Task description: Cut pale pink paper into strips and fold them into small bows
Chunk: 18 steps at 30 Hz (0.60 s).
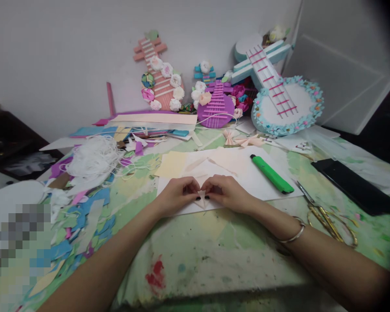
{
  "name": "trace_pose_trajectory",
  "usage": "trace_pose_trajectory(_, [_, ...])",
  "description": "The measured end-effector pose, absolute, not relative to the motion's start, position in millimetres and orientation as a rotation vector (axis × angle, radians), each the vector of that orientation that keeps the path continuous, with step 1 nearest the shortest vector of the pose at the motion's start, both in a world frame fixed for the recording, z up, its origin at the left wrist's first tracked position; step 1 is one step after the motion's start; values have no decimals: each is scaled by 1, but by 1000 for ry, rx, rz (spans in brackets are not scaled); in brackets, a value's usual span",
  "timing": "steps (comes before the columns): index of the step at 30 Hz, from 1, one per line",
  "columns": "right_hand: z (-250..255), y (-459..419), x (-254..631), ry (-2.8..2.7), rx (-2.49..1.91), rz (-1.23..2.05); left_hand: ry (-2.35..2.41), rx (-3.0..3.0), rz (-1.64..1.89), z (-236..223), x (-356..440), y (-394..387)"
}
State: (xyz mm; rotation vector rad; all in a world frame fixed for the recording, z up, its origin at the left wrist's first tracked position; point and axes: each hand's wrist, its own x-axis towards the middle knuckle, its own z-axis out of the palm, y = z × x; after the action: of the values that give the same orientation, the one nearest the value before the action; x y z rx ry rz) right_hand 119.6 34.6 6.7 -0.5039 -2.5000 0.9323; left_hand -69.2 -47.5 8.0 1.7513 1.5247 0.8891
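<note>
My left hand (180, 194) and my right hand (225, 191) meet over the front of a white sheet (247, 190). Between their fingertips they pinch a small piece of pale pink paper (202, 200), which comes to a point toward me. Both thumbs press on it from the near side, close together. Behind the fingers, pale peach paper pieces (222, 158) lie on the sheet, partly covered by my hands. A pale yellow paper (172, 164) sits at the sheet's left side. On its right lies a green box cutter (272, 174).
Gold-handled scissors (325, 219) and a black flat case (357, 186) lie to the right. White cord (92, 158) is heaped at left, above blue paper scraps (84, 216). Decorated instrument-shaped crafts, including a purple one (216, 110) and a light-blue one (287, 104), lean along the wall.
</note>
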Motion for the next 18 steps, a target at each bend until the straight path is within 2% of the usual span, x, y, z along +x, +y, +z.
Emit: trace_pose_trajectory(18, [8, 34, 118, -2508, -478, 914, 1506, 1819, 861, 14, -69, -49])
